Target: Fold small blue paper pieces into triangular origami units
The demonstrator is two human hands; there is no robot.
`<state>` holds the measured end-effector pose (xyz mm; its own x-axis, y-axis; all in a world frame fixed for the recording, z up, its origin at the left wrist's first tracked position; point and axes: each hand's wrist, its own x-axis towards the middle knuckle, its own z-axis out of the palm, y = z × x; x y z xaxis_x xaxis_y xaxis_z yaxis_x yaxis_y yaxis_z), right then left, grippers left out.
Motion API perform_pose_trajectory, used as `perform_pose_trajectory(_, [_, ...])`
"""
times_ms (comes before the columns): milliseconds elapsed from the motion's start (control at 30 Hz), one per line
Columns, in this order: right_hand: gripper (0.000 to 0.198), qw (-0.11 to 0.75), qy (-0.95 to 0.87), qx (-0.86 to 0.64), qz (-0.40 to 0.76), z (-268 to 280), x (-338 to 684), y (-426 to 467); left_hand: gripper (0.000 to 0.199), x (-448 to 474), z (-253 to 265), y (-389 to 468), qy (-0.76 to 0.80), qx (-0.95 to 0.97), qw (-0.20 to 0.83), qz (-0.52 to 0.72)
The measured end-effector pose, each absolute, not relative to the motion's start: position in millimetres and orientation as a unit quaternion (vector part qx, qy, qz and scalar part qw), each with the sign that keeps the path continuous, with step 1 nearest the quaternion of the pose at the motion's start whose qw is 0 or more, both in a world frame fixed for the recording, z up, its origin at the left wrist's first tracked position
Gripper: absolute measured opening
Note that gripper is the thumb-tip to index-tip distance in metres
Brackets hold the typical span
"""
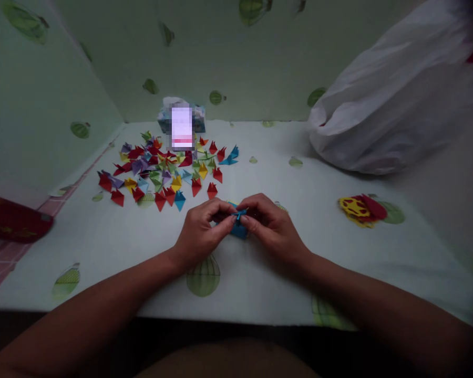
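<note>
Near the middle of the table, both of my hands pinch a small blue folded paper piece (240,213). My left hand (205,223) grips its left side between thumb and fingers. On its right side, the thumb and fingers of my right hand (274,226) are closed. Just under my fingertips lies a blue paper square (236,228), with a bit of yellow at its far edge; my hands partly cover it. Beyond my hands spreads a pile of small folded paper cranes (157,168) in red, yellow, purple, green and blue.
A lit phone (182,126), its screen blurred out, leans before a tissue box (199,118). Yellow and red cut-out pieces (360,209) lie to the right. A large white plastic bag (370,110) bulges at the back right. A dark red object (18,219) sits at the left edge.
</note>
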<state>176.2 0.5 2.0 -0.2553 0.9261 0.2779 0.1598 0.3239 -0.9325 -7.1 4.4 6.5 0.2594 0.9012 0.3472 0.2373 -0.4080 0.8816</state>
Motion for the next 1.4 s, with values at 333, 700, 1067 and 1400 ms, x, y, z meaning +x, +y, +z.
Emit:
perform_pose_trajectory(333, [0.028, 0.468, -0.509, -0.380, 0.614, -2, 171, 0, 0.004, -4, 5, 3, 0.384, 0.643, 0.480, 0.457])
perform_pose_trajectory(700, [0.025, 0.487, -0.457, -0.384, 0.638, -4, 169, -3, 0.005, -4, 7, 2, 0.397, 0.690, 0.418, 0.437])
perform_pose_trajectory(1067, [0.014, 0.506, -0.408, -0.355, 0.671, -6, 166, -4, 0.005, -4, 1, 0, 0.384, 0.750, 0.277, 0.462])
perform_pose_trajectory(1400, [0.020, 0.488, -0.504, -0.389, 0.597, 0, 173, 1, 0.009, -7, 4, 3, 0.393, 0.763, 0.270, 0.437])
